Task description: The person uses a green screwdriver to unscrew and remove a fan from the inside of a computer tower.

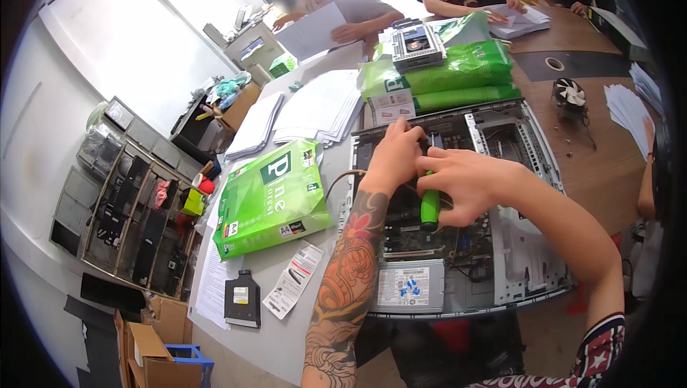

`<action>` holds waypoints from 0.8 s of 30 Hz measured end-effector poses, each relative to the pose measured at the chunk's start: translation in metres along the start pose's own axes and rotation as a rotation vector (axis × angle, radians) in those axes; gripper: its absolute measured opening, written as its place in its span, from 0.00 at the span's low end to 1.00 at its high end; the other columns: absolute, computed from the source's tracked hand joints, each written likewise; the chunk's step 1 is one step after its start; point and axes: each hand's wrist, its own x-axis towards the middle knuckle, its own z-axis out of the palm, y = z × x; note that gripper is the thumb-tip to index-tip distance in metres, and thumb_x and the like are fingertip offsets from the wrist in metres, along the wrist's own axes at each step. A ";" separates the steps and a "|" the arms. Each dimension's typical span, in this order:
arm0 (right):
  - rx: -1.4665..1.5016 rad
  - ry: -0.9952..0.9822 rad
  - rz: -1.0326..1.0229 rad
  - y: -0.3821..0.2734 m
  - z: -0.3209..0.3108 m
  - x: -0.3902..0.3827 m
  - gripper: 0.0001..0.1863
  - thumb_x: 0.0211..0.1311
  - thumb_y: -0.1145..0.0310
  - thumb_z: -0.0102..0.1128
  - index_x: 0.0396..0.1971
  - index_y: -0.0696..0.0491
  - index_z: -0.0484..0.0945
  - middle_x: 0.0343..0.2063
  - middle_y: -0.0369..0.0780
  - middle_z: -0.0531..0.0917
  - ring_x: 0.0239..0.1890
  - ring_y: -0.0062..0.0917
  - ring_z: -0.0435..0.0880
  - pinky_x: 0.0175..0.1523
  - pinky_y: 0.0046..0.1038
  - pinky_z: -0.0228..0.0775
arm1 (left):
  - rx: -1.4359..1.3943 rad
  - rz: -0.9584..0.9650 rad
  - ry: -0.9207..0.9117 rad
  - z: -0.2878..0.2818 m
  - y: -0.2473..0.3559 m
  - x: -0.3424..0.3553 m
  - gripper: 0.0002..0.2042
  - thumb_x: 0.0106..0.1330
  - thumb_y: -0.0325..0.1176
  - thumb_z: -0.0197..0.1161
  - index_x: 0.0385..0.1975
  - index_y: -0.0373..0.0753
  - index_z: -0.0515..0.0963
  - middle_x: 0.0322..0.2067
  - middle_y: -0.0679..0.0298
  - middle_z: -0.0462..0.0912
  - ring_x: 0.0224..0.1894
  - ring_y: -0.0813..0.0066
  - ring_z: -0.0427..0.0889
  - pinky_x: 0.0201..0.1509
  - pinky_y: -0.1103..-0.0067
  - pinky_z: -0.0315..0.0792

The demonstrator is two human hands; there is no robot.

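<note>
An opened computer case (526, 245) lies flat in front of me, its boards and cables exposed. My right hand (476, 184) is closed around a screwdriver with a green handle (430, 208); the handle points toward me and the shaft runs away from me into the case. Right beside it, my left hand (393, 159) reaches over the case's far part with bent fingers pressed together. What those fingers hold, if anything, is hidden. A silver power supply (393, 289) sits at the case's near edge, with several small blue pieces on its label.
Green paper packs (272, 198) lie left of and behind the case; a metal drive unit (417, 48) rests on the far ones. Paper stacks (322, 109), a black drive part (242, 301) and a fan (570, 95) are around. Other people handle papers across the table.
</note>
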 end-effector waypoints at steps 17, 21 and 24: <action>0.063 0.014 -0.020 0.002 -0.009 -0.004 0.25 0.42 0.48 0.66 0.30 0.57 0.80 0.35 0.41 0.78 0.45 0.35 0.77 0.45 0.35 0.74 | 0.002 -0.042 -0.048 0.002 0.003 0.003 0.10 0.63 0.29 0.58 0.42 0.38 0.79 0.43 0.54 0.73 0.51 0.53 0.73 0.54 0.66 0.70; 0.064 0.012 -0.004 0.001 -0.013 -0.006 0.24 0.41 0.50 0.68 0.31 0.55 0.80 0.34 0.40 0.79 0.44 0.35 0.77 0.48 0.35 0.73 | 0.009 0.004 -0.008 0.003 0.003 0.005 0.10 0.62 0.29 0.59 0.42 0.38 0.79 0.41 0.53 0.73 0.49 0.52 0.73 0.53 0.65 0.70; 0.120 -0.080 0.125 -0.001 -0.015 -0.007 0.24 0.41 0.51 0.68 0.33 0.56 0.80 0.35 0.40 0.79 0.45 0.36 0.79 0.50 0.35 0.74 | -0.002 0.016 0.007 0.005 0.001 0.004 0.09 0.61 0.28 0.58 0.41 0.38 0.79 0.40 0.53 0.73 0.48 0.52 0.74 0.52 0.65 0.71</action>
